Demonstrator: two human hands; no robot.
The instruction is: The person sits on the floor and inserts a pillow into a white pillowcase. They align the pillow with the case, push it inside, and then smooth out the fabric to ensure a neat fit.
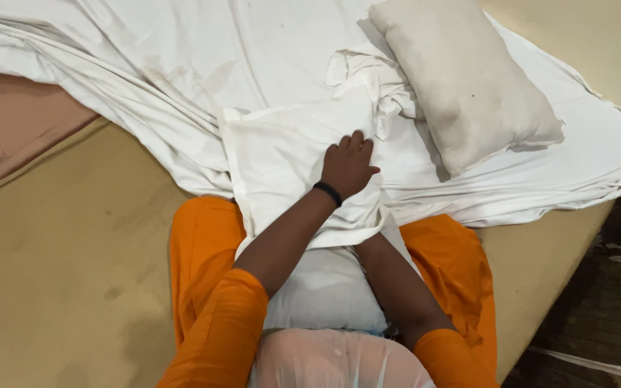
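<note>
L hand [346,167] flat, fingers together, pressing on pillowcase [282,162] over pillow [325,287] on lap. R hand inside case, hidden; grip can't tell. 2nd pillow [468,86] near, on sheet [181,65].

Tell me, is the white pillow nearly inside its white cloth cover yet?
Partly. The white cloth pillowcase already covers the far end of the white pillow on the person's lap. In hand: the left hand presses flat on the case, while the right arm reaches under its edge, hand hidden. Left: the pillow's near end is uncovered, and a bare grey-white pillow lies on the crumpled white sheet.
</note>
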